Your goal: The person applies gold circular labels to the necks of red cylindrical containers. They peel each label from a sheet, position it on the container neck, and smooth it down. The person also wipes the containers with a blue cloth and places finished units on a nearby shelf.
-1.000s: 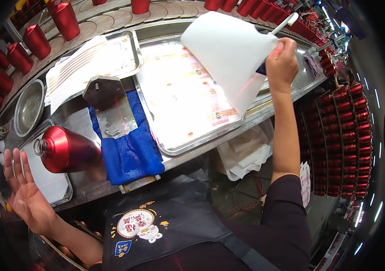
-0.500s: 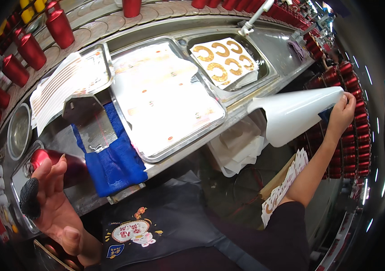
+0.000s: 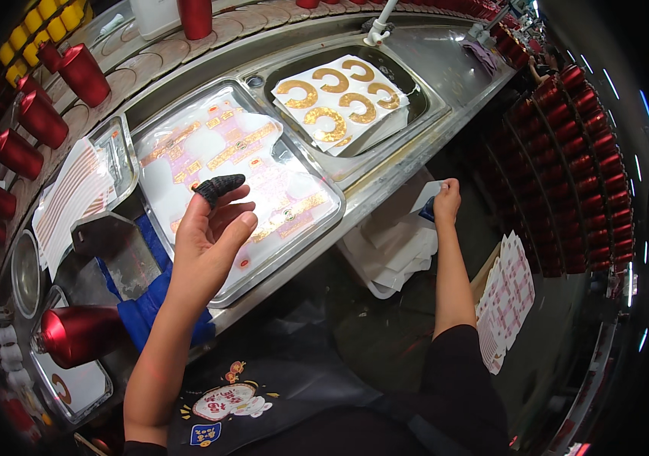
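My left hand (image 3: 214,237) hovers over the near part of a steel tray (image 3: 343,204). It is empty, with its fingers apart and a black ribbed cover on one finger. In the tray lie wet sheets printed with pink and gold decals (image 3: 222,152). My right hand (image 3: 448,204) is closed on the edge of a white sheet (image 3: 426,197) and a small dark blue flat piece (image 3: 428,210), above a bin of discarded white sheets (image 3: 396,254). At the left a shiny red bottle (image 3: 85,334) lies on its side, next to a blue cloth (image 3: 145,315).
Beyond the tray, a sink (image 3: 423,95) holds a sheet with gold C-shaped decals (image 3: 324,121). Striped decal sheets (image 3: 73,197) lie at left. Red bottles (image 3: 85,76) stand along the conveyor (image 3: 157,57); a tall rack of them (image 3: 560,175) is at right. Printed sheets (image 3: 505,300) stand below it.
My right hand has moved left and down to the bin with the white sheet, which was stretched out wide. My left hand has moved from beside the red bottle to over the tray.
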A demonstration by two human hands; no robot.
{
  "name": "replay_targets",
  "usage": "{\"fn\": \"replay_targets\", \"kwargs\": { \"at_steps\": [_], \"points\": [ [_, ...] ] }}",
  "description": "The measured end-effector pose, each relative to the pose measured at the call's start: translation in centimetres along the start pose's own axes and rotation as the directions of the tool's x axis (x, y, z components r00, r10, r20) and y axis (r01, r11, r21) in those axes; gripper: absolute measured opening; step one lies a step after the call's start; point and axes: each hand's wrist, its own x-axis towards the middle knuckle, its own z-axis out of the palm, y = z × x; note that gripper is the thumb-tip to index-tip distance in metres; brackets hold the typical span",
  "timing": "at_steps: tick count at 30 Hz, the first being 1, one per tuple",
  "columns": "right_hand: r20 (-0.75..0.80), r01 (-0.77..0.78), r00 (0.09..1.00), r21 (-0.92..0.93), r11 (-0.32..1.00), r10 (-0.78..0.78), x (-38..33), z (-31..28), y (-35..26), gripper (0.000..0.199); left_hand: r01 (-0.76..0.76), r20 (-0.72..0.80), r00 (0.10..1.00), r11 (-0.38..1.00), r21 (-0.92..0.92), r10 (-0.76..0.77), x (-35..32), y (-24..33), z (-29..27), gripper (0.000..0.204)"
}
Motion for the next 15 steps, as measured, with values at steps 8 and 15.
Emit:
{"fn": "replay_targets", "kwargs": {
  "at_steps": [8,15],
  "points": [
    [-0.022,0.047,0.999,0.051,0.998,-0.046,4.3,-2.5,-5.6,0.020,0.169,0.008,0.986,0.986,0.015,-0.169,7.1,-1.4,5.1,0.050],
    [0.358,0.073,0.925,0.155,0.985,-0.125,20.5,5.7,-14.5,0.054,0.235,-0.030,0.972,0.969,0.082,-0.233,15.2,-2.0,8.5,0.077]
  ]
}}
